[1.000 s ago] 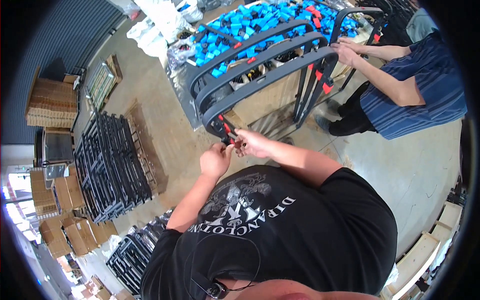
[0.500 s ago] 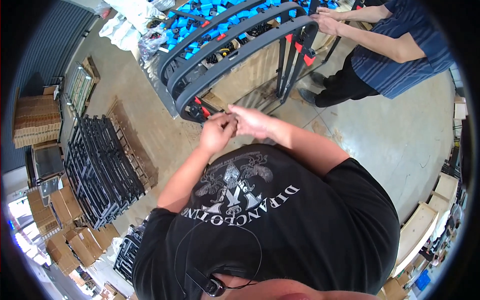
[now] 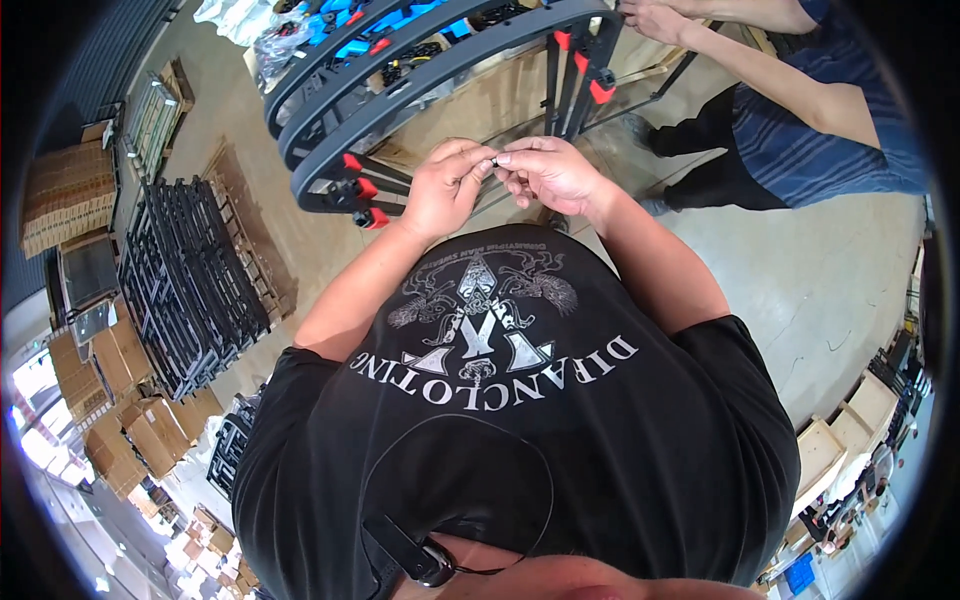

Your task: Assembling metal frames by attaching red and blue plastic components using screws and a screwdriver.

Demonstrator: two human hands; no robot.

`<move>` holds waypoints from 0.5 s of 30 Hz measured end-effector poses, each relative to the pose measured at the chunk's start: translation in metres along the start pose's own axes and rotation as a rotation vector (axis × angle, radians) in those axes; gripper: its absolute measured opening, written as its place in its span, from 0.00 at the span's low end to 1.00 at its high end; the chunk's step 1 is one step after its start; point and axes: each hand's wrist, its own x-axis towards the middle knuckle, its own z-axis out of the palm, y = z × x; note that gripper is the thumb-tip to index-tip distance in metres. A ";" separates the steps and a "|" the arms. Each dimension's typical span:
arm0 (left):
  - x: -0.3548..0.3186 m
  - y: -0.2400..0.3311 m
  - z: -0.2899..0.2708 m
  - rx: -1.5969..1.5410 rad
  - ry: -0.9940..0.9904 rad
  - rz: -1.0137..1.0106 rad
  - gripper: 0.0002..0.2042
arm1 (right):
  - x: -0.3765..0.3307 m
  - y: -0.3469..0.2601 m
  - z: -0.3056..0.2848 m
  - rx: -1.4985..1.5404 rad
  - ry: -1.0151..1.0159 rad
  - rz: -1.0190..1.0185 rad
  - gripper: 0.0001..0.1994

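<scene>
In front of my chest my two hands meet, fingertips to fingertips. Between them shows a small dark piece (image 3: 494, 161), too little to tell its kind. My left hand (image 3: 443, 188) is closed, pinching it with thumb and forefinger. From the other side my right hand (image 3: 553, 178) pinches it too, its other fingers curled. Just beyond the hands stand several dark grey curved tube frames (image 3: 428, 108), side by side. Red clips (image 3: 366, 188) sit at their near left corner, close to my left hand. More red clips (image 3: 601, 90) are at the right end.
A co-worker's hands (image 3: 657, 20) touch the frames' far right end. Blue parts (image 3: 352, 47) lie behind the frames. On the left, black metal frames (image 3: 195, 290) are stacked on a pallet, with cardboard boxes (image 3: 70, 200) beyond. Wooden trays (image 3: 820, 455) stand at the right.
My hands have come away from the frames' near left corner, moving right, and now meet at the small dark piece. The whole view has shifted, with the frames now further up and left.
</scene>
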 end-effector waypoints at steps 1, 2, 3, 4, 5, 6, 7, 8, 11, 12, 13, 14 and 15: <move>0.010 0.004 0.007 0.003 -0.013 0.000 0.07 | -0.003 -0.007 -0.009 0.003 -0.010 0.005 0.11; 0.018 0.007 0.014 0.007 -0.026 -0.001 0.07 | -0.005 -0.012 -0.018 0.002 -0.011 0.006 0.11; 0.024 0.009 0.023 0.009 -0.024 -0.002 0.07 | -0.008 -0.015 -0.026 0.011 0.004 0.005 0.10; 0.030 0.010 0.033 0.015 0.002 -0.023 0.07 | -0.009 -0.019 -0.035 0.016 0.018 -0.001 0.10; 0.036 0.011 0.041 0.022 0.027 -0.043 0.07 | -0.009 -0.020 -0.046 0.012 0.018 -0.010 0.09; 0.042 0.013 0.049 0.026 0.030 -0.038 0.07 | -0.008 -0.020 -0.055 0.008 0.015 -0.014 0.09; 0.047 0.016 0.056 0.048 0.043 -0.076 0.07 | -0.008 -0.021 -0.063 0.044 0.028 -0.021 0.09; 0.054 0.018 0.061 0.064 0.056 -0.113 0.07 | -0.007 -0.026 -0.068 0.078 0.047 -0.026 0.09; 0.067 0.025 0.071 0.096 0.030 -0.140 0.07 | -0.012 -0.032 -0.081 0.099 0.054 -0.001 0.09; 0.070 0.030 0.074 0.076 0.003 -0.165 0.08 | -0.012 -0.030 -0.090 0.091 0.045 0.007 0.10; 0.071 0.036 0.076 0.078 -0.059 -0.241 0.09 | -0.018 -0.032 -0.091 0.077 0.035 0.001 0.10; 0.073 0.040 0.077 0.083 -0.113 -0.311 0.10 | -0.022 -0.037 -0.092 0.055 0.022 -0.009 0.10; 0.070 0.028 0.084 0.052 -0.060 -0.116 0.11 | -0.021 -0.038 -0.099 0.042 -0.012 0.016 0.10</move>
